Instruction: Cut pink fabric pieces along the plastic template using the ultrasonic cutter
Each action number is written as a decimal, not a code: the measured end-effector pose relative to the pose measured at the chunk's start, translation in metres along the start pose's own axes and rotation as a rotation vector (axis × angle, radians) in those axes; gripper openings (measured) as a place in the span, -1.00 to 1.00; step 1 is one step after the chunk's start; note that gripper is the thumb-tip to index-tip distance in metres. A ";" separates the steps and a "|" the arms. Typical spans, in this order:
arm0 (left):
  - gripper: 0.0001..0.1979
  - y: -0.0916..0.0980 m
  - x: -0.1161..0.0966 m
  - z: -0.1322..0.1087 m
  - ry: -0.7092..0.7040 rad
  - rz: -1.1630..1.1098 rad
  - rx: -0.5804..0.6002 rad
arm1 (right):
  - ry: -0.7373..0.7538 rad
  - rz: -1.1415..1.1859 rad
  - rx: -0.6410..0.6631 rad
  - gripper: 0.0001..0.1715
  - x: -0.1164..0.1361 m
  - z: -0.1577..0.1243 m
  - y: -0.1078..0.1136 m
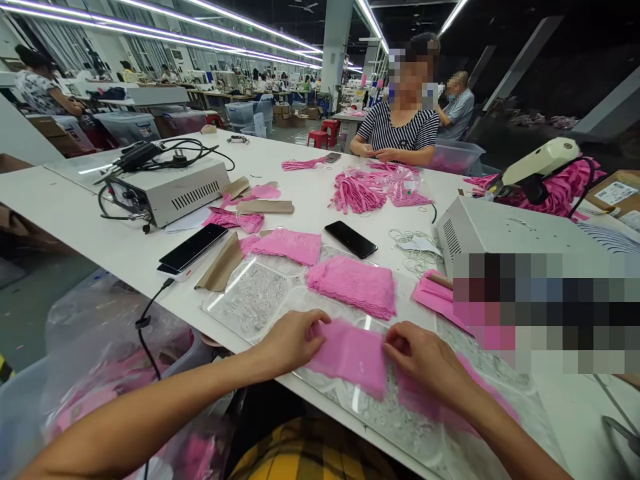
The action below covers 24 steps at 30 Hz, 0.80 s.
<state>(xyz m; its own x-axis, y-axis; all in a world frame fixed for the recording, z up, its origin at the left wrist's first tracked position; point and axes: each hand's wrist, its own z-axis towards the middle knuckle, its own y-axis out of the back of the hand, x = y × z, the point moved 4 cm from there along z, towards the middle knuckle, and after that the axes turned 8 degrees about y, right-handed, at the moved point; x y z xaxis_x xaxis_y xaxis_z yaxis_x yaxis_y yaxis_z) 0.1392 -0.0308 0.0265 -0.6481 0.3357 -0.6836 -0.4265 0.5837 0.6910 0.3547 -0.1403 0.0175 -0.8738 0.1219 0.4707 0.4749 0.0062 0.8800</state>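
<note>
A thin, sheer pink fabric piece (pixel 353 360) lies between my two hands at the near edge of the table. My left hand (pixel 295 340) pinches its left upper corner between thumb and fingers. At the right edge, my right hand (pixel 420 353) has thumb and fingertips closed on the cloth. Just beyond sits a stack of pink lace-edged pieces (pixel 353 287), and a second pink stack (pixel 287 247) lies farther left. More sheer pink cloth (pixel 493 397) spreads under my right forearm. All of this rests on a clear-topped, grey-patterned board (pixel 255 293).
Phones (pixel 351 239) lie on the white table (pixel 280 143). Metal boxes with cables stand left (pixel 185 193) and right (pixel 520 233). Bundles of pink straps (pixel 357 190) lie before a seated co-worker (pixel 405 127). A plastic-lined bin (pixel 115 353) is below left.
</note>
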 end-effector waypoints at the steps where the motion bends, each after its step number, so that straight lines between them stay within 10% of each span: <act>1: -0.64 0.000 0.001 -0.003 -0.012 0.037 -0.012 | 0.005 -0.003 0.000 -0.84 0.001 0.002 0.000; 10: -0.65 -0.007 0.018 -0.011 -0.142 0.232 -0.150 | 0.035 0.004 -0.004 -0.86 0.010 0.016 0.006; 14: -0.70 -0.003 0.015 -0.027 -0.507 0.320 -0.284 | 0.165 0.052 0.033 -0.86 0.019 -0.009 0.005; 18: -0.75 -0.008 0.018 -0.037 -0.761 0.345 -0.198 | 0.406 0.083 0.046 -0.90 0.030 -0.037 -0.009; 24: -0.77 -0.006 0.021 -0.030 -0.779 0.317 -0.215 | 0.373 0.040 -0.068 -0.68 0.024 -0.028 -0.013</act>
<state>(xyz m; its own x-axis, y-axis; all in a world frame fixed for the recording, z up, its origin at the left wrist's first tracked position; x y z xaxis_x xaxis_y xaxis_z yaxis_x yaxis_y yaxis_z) 0.1094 -0.0494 0.0145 -0.1736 0.9153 -0.3633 -0.4601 0.2508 0.8517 0.3245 -0.1656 0.0196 -0.8387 -0.2494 0.4841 0.5121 -0.0589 0.8569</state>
